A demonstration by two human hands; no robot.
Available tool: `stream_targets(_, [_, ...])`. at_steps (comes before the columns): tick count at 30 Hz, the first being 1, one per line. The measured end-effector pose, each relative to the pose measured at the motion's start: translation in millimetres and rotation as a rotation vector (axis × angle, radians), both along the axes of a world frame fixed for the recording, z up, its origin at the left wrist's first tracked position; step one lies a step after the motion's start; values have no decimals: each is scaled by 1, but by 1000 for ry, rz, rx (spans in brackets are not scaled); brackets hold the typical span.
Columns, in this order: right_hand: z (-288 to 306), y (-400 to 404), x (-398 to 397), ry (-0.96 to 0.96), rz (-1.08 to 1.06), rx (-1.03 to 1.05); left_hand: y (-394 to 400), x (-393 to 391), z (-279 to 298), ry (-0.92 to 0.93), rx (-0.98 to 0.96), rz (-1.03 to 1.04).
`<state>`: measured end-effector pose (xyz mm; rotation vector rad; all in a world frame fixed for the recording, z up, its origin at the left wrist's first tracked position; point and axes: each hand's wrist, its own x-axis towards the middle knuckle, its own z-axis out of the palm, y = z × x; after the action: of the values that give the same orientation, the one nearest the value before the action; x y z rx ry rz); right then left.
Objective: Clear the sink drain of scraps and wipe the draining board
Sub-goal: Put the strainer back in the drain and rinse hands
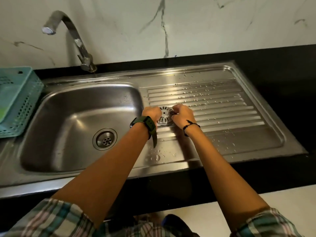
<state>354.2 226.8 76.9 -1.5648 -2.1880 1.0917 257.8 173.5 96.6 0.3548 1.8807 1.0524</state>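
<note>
A round slotted metal drain strainer [165, 115] rests on the ribbed steel draining board [227, 117], close to the basin's right rim. My left hand [151, 113], with a dark green watch on its wrist, grips the strainer's left edge. My right hand [183, 114], wearing a black cord bracelet, pinches its right edge. The sink basin [68, 120] lies to the left with its drain opening [104, 139] uncovered. Water drops are scattered over the draining board. I see no scraps clearly.
A curved chrome tap [75, 38] rises behind the basin. A teal perforated basket [17, 100] stands at the left edge. Black countertop [282, 74] surrounds the sink, with a marble wall behind it.
</note>
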Motion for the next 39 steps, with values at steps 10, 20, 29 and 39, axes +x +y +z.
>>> stream_targets(10, [-6,28,-20,-1,-126,-153,16,-30,-9,-309,42,161])
stream_targets(20, [15,13,-87,344,-136,-214,7,-98,-19,-460,211,389])
stream_targets(29, [-12,-47,-181,358,-13,-217,-61,-203,-55,-300,204,384])
stream_targets(39, [-98,-100,-269,-8,91,-93,-132,-270,-109,-247,-109,361])
